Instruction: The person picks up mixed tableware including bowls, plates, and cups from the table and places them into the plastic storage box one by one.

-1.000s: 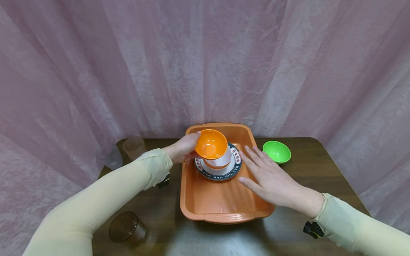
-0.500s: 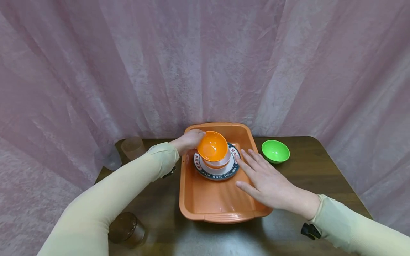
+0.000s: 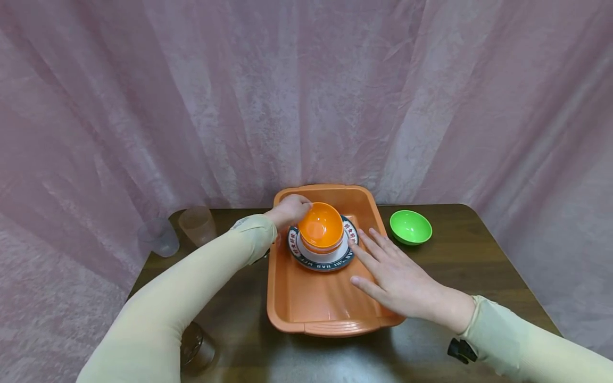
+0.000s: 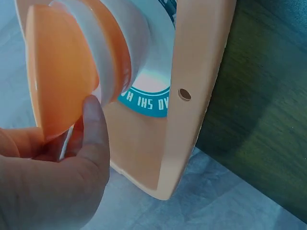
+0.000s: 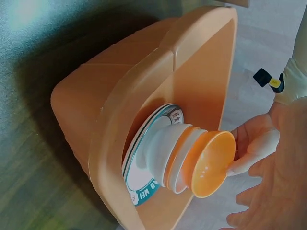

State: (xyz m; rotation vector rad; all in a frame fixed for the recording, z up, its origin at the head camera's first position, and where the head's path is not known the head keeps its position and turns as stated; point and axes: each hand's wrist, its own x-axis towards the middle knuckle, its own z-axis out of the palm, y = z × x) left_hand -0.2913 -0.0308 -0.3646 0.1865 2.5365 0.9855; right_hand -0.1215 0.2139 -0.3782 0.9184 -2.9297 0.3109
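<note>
My left hand (image 3: 289, 210) pinches the rim of an orange bowl (image 3: 321, 226), thumb outside the wall in the left wrist view. This bowl sits tilted in the mouth of a stack of white and orange bowls (image 5: 160, 141), seen side-on in the right wrist view. Beneath the stack lies a white plate (image 3: 322, 267) with a dark lettered rim, inside an orange plastic basin (image 3: 330, 308). Over the basin's right side hovers my right hand (image 3: 397, 276), fingers straight and spread, holding nothing.
To the right of the basin a green bowl (image 3: 411, 227) stands on the dark wooden table (image 3: 460, 255). Two clear cups, one pinkish (image 3: 197, 226) and one greyish (image 3: 160, 238), are at the back left. A brown glass (image 3: 196, 348) stands front left, partly behind the sleeve. Pink curtain hangs behind.
My left hand has moved right and lowered the orange bowl onto the bowl stack, covering the white bowl's inside. The right hand has barely shifted and stays spread.
</note>
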